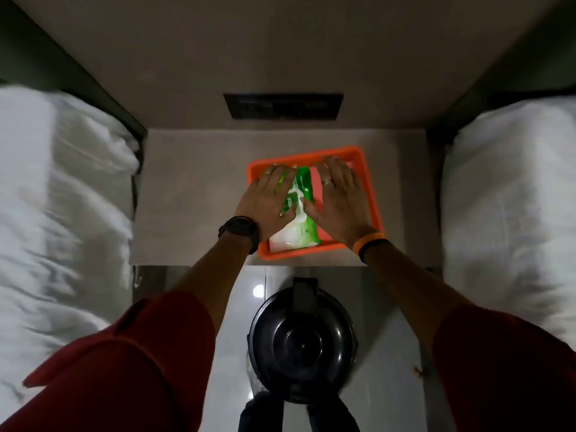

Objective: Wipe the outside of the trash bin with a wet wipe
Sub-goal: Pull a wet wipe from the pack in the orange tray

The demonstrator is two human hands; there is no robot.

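Note:
A green and white pack of wet wipes (pixel 297 213) lies in an orange tray (pixel 364 163) on the bedside table. My left hand (pixel 268 198) lies flat on the pack's left side, fingers spread. My right hand (pixel 336 198) rests flat on the pack's right edge and the tray floor, with its thumb on the pack. Neither hand grips the pack. A round black trash bin (pixel 302 341) with a closed lid stands on the tiled floor just below the table's front edge, between my arms.
The grey table (pixel 193 194) stands between two beds with white bedding (pixel 62 198) (pixel 511 194). A dark wall panel (pixel 282 106) sits above the table's back edge. My shoes (pixel 258 416) show on the shiny floor below the bin.

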